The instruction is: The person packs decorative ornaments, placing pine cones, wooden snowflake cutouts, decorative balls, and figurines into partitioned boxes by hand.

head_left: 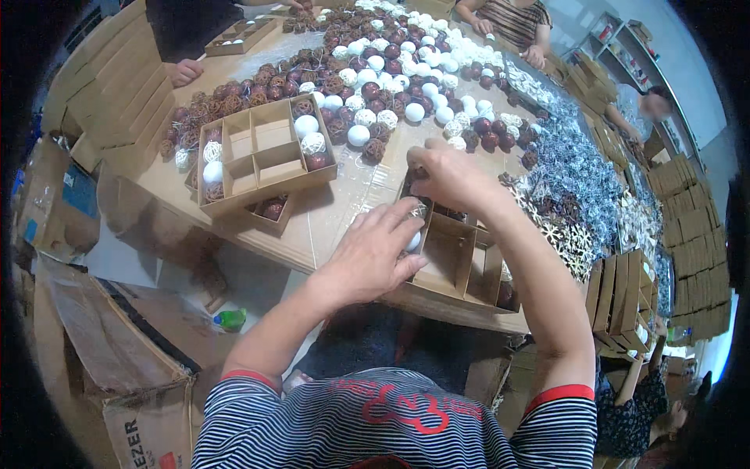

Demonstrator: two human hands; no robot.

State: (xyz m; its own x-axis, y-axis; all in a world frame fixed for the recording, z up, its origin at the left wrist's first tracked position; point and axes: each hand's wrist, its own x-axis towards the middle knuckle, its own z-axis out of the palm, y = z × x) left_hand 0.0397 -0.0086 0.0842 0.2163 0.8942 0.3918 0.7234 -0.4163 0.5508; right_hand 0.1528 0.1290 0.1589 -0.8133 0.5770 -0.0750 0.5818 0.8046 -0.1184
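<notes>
- Apparently, the step in hand is putting decorative balls into a divided box (457, 302), with the work at its left-hand column.
- The left hand (367, 254) lies palm down with fingers loosely spread and bent over that column, thumb reaching along it; a white ball (414, 241) shows by the fingers.
- The right hand (453, 180) has its fingertips drawn together over the box's far left corner; whether they pinch anything is hidden.
- The box sits under both hands, at the near edge of the table (355, 178). Its large middle compartment is bare, and a dark red ball (507, 295) sits in its near right corner.
- The next move, I'd judge, calls for seating the ball squarely in its slot without knocking its neighbours.
- Left of the hands, also by the near edge, a second box (273, 190) has balls down both sides and bare middle compartments.
- Beyond, a heap of balls (367, 76) spreads toward the far edge; wooden snowflakes (570, 242) lie to the right.
</notes>
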